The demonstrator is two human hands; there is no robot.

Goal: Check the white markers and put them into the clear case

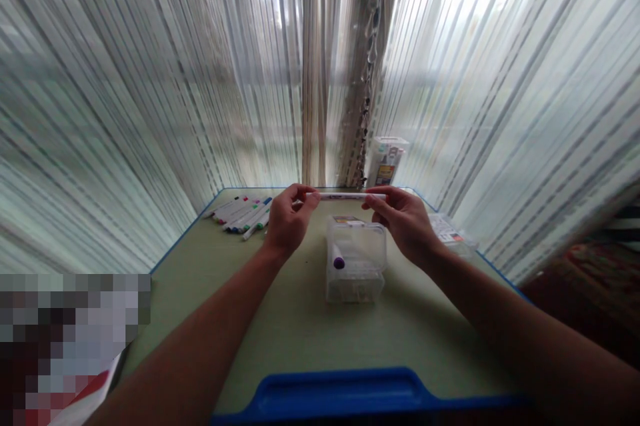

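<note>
A slim white marker [343, 197] lies level between my two hands, above the far part of the table. My left hand [293, 216] pinches its left end, and my right hand [397, 213] pinches the right end. Below and between the hands stands a clear plastic box [355, 286] with its lid [367, 246] raised. Inside it lies a marker with a purple end [339, 263] facing me. Left of my left hand, several white markers [240, 216] with coloured caps lie in a loose pile.
A tall clear container [387, 163] stands at the back, by the string curtain [240, 66]. Another clear plastic case [453, 233] lies beyond my right wrist. The green table [280, 326] has a blue rim with a moulded tray [340, 383] in front.
</note>
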